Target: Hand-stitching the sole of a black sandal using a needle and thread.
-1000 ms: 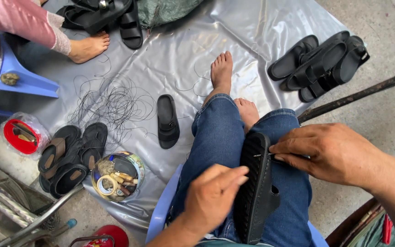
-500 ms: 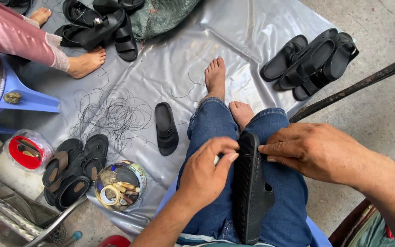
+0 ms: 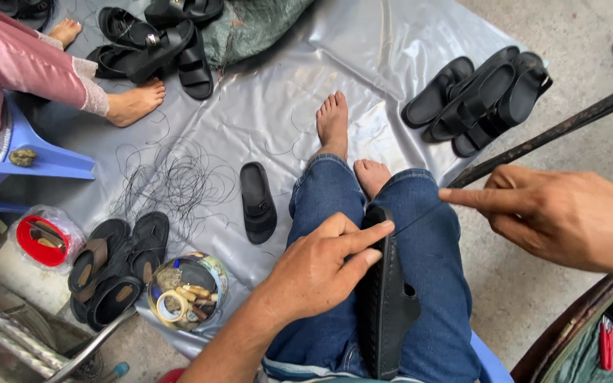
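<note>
A black sandal (image 3: 388,312) stands on its edge between my thighs on my blue jeans. My left hand (image 3: 317,266) rests on my left thigh with its fingers pressed against the sandal's upper end. My right hand (image 3: 558,213) is raised to the right of the sandal, its fingers pinched on a thin dark thread (image 3: 420,217) that runs taut from the sandal's top to the hand. My bare feet (image 3: 335,124) rest on a grey plastic sheet (image 3: 285,92).
A single black sandal (image 3: 258,202) lies on the sheet beside loose black thread (image 3: 172,181). Sandal piles sit at far right (image 3: 477,99), top left (image 3: 157,42) and lower left (image 3: 115,266). A round tin (image 3: 186,291), a red-lidded tub (image 3: 44,241), another seated person's foot (image 3: 133,103).
My right hand has drawn away from the sandal to the right, pulling the thread taut. My left hand has slid up to the sandal's top end.
</note>
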